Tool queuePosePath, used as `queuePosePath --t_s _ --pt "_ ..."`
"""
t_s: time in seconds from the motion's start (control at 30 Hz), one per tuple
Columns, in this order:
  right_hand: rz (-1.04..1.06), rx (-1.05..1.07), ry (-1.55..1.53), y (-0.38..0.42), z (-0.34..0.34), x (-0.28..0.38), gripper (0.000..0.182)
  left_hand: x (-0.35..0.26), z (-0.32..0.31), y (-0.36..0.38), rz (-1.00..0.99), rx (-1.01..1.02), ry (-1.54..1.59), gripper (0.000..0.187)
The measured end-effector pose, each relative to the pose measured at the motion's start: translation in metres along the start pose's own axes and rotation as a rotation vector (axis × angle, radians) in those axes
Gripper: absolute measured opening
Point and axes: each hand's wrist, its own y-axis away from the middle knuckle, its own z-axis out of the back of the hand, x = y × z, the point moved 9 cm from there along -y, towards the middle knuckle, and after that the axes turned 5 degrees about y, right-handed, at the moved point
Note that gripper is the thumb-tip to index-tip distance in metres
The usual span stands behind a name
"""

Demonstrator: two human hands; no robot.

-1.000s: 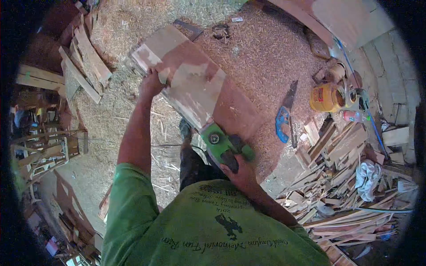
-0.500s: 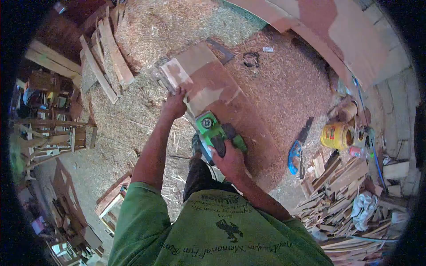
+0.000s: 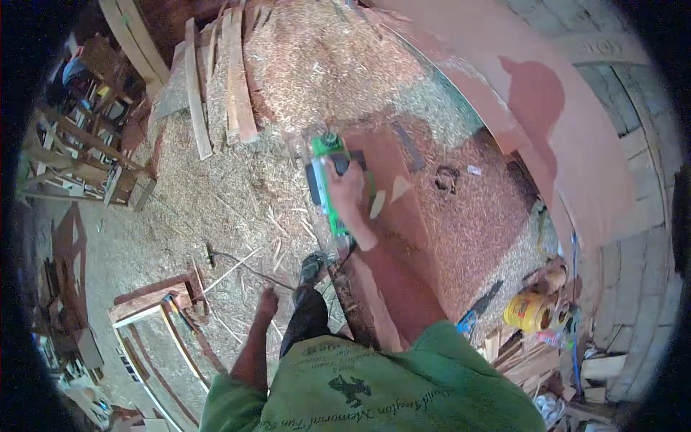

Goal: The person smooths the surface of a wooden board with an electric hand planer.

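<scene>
My right hand is wrapped round the handle of a green electric planer. The planer rests on the far part of a wide wooden board, along its left edge. My left hand hangs low beside my leg, off the board, near a dark power cord. Its fingers are too small and blurred to make out. A shoe stands against the left edge of the board.
Shavings cover the floor. Long planks lie at the far left and a wooden frame at the near left. To the right are a blue-handled saw, a yellow bucket and a large leaning sheet.
The planer has moved forward along the board with my right hand. My left hand has left the board's far end and dropped to my side. The view has shifted and turned.
</scene>
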Motion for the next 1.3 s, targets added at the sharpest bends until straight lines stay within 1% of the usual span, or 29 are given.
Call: queuePosePath --t_s 0.03,0.07,0.1,0.13,0.2,0.27,0.3,0.33,0.37,0.4,0.43,0.47,0.5,0.53,0.57,0.6,0.67,0.7,0.73,0.8,0.83,0.9,0.97,1.07,1.1,1.13,1.2,1.27,1.3 --pt "0.013 0.023 -0.035 -0.022 -0.012 0.006 0.055 0.016 0.003 0.039 -0.036 0.058 -0.152 0.04" --pt "0.018 0.053 -0.063 -0.039 -0.024 0.008 0.057 0.091 -0.016 0.078 0.206 0.023 -0.121 0.043" --pt "0.051 0.011 0.013 -0.059 -0.036 0.009 0.058 0.134 -0.02 0.111 0.446 -0.021 -0.09 0.045" --pt "0.084 -0.03 0.09 -0.073 -0.047 0.009 0.06 0.142 -0.024 0.123 0.582 0.033 -0.094 0.048" --pt "0.053 0.021 0.056 -0.081 -0.052 0.014 0.062 0.118 -0.014 0.145 0.851 0.164 -0.125 0.054" --pt "0.071 0.096 0.051 -0.075 -0.046 0.012 0.06 0.078 -0.015 0.109 0.702 0.061 -0.007 0.055" --pt "0.076 0.129 0.045 -0.064 -0.041 0.006 0.06 0.075 -0.035 0.072 0.487 0.149 -0.071 0.058" --pt "0.077 0.126 0.039 -0.043 -0.032 -0.008 0.059 0.092 -0.055 0.044 0.252 -0.026 -0.154 0.06" --pt "0.064 0.128 0.04 -0.011 -0.02 -0.027 0.059 0.026 -0.036 0.006 0.304 0.052 -0.002 0.063" --pt "0.048 0.127 0.044 0.023 -0.005 -0.048 0.059 -0.036 -0.015 -0.033 0.301 0.021 0.032 0.063" --pt "0.057 0.135 0.05 0.064 0.024 -0.058 0.059 -0.07 -0.01 -0.072 0.272 0.0 0.202 0.059" --pt "0.066 0.143 0.056 0.117 0.061 -0.064 0.059 -0.112 -0.004 -0.105 0.102 -0.091 0.21 0.054" --pt "-0.015 0.199 0.039 0.164 0.092 -0.079 0.06 -0.171 0.012 -0.131 -0.046 -0.087 0.08 0.05" --pt "-0.088 0.248 0.014 0.207 0.121 -0.09 0.062 -0.198 0.007 -0.146 0.101 0.022 0.349 0.053" --pt "-0.142 0.267 0.072 0.254 0.146 -0.107 0.061 -0.225 0.002 -0.158 0.276 0.093 0.598 0.056" --pt "-0.198 0.281 0.127 0.3 0.168 -0.129 0.061 -0.263 0.0 -0.158 0.394 0.16 0.802 0.06" --pt "-0.314 0.319 0.132 0.387 0.212 -0.166 0.071 -0.32 0.002 -0.159 0.352 0.213 0.793 0.063" --pt "-0.344 0.326 0.129 0.423 0.235 -0.176 0.067 -0.314 -0.013 -0.172 0.345 0.303 0.776 0.06" --pt "-0.37 0.337 0.122 0.454 0.254 -0.185 0.064 -0.305 -0.018 -0.177 0.36 0.297 0.785 0.059" --pt "-0.464 0.392 0.1 0.503 0.274 -0.207 0.064 -0.289 -0.026 -0.187 0.391 0.28 0.799 0.058" --pt "-0.477 0.394 0.137 0.51 0.275 -0.21 0.064 -0.291 -0.025 -0.186 0.359 0.27 0.797 0.066" --pt "-0.49 0.406 0.21 0.515 0.271 -0.214 0.063 -0.296 -0.022 -0.179 0.398 0.275 0.635 0.07" --pt "-0.447 0.326 0.191 0.504 0.263 -0.206 0.064 -0.298 -0.013 -0.181 0.415 0.283 0.465 0.079" --pt "-0.378 0.236 0.199 0.472 0.247 -0.191 0.066 -0.291 -0.015 -0.179 0.451 0.284 0.535 0.086" --pt "-0.356 0.211 0.207 0.458 0.241 -0.185 0.067 -0.292 -0.015 -0.176 0.409 0.349 0.574 0.088" --pt "-0.37 0.228 0.192 0.446 0.233 -0.181 0.067 -0.294 -0.015 -0.174 0.429 0.334 0.553 0.089" --pt "-0.397 0.264 0.164 0.418 0.221 -0.171 0.067 -0.3 -0.012 -0.169 0.416 0.368 0.575 0.089" --pt "-0.443 0.288 0.185 0.392 0.209 -0.161 0.068 -0.283 -0.02 -0.178 0.394 0.385 0.605 0.089" --pt "-0.458 0.305 0.197 0.378 0.202 -0.157 0.068 -0.287 -0.019 -0.175 0.468 0.389 0.658 0.089"
